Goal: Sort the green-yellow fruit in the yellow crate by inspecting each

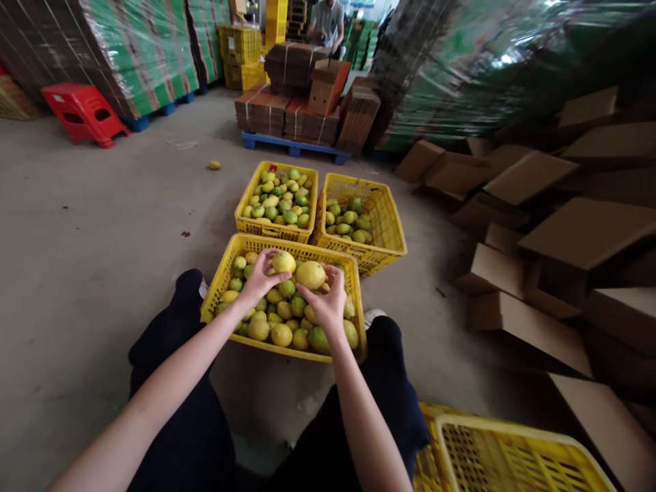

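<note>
A yellow plastic crate [220,279] full of yellow and green lemons sits on the floor between my knees. My left hand [260,280] holds a small yellow lemon [283,262] just above the pile. Beside it, my right hand [328,304] grips a larger yellow lemon [310,275], also over the crate. The two fruits are almost touching. Both forearms reach forward over my dark trousers.
Two more yellow crates stand beyond: a fuller one [277,231] on the left and a part-filled one [392,232] on the right. Empty yellow crates [512,451] sit at my lower right. Cardboard boxes [579,232] pile up on the right. One lemon [214,165] lies on the floor. A person [328,24] works far back.
</note>
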`<move>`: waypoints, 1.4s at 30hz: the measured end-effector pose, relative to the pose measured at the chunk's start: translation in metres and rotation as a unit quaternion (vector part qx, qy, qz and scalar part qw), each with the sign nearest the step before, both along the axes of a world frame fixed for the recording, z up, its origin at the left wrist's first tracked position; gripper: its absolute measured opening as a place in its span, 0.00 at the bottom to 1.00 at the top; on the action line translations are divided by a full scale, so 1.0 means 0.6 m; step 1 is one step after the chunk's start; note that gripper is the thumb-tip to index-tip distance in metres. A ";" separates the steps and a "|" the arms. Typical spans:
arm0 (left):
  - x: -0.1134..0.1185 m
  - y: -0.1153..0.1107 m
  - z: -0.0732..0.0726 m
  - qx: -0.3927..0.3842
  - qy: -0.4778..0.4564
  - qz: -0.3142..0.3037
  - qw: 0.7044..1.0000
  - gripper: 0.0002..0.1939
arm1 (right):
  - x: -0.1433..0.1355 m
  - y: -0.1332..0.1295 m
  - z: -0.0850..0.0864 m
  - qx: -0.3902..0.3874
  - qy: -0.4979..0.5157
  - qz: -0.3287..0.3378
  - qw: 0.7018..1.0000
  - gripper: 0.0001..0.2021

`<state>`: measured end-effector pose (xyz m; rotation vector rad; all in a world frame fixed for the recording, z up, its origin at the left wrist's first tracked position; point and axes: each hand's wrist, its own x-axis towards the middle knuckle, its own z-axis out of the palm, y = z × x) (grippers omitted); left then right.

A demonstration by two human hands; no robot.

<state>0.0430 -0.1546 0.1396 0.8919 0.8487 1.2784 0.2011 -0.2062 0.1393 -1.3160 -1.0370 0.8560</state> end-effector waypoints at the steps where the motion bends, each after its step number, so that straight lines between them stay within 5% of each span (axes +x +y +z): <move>1: -0.001 -0.001 0.000 0.008 0.000 -0.008 1.000 0.31 | 0.002 -0.003 0.003 0.028 -0.051 -0.009 0.998 0.30; 10: -0.009 -0.002 -0.009 0.027 0.003 -0.043 0.999 0.30 | 0.006 -0.007 -0.006 0.158 -0.216 -0.045 0.962 0.27; 17: -0.022 0.002 0.003 -0.011 -0.034 -0.053 0.998 0.28 | 0.008 -0.006 0.016 0.068 0.026 0.045 0.996 0.29; 26: -0.010 0.002 -0.001 -0.158 -0.149 -0.107 0.970 0.24 | -0.002 -0.006 0.027 -0.033 0.267 0.176 0.947 0.25; 31: -0.010 -0.005 -0.007 -0.162 -0.118 -0.096 0.975 0.19 | -0.013 -0.002 0.012 -0.051 0.377 0.144 0.914 0.25; 37: -0.013 -0.002 0.002 -0.203 -0.142 -0.030 0.968 0.15 | -0.004 0.008 0.003 -0.105 0.515 0.128 0.841 0.18; 42: -0.020 0.002 0.003 -0.316 -0.170 -0.021 0.933 0.11 | -0.009 0.023 0.000 -0.147 0.496 0.115 0.848 0.18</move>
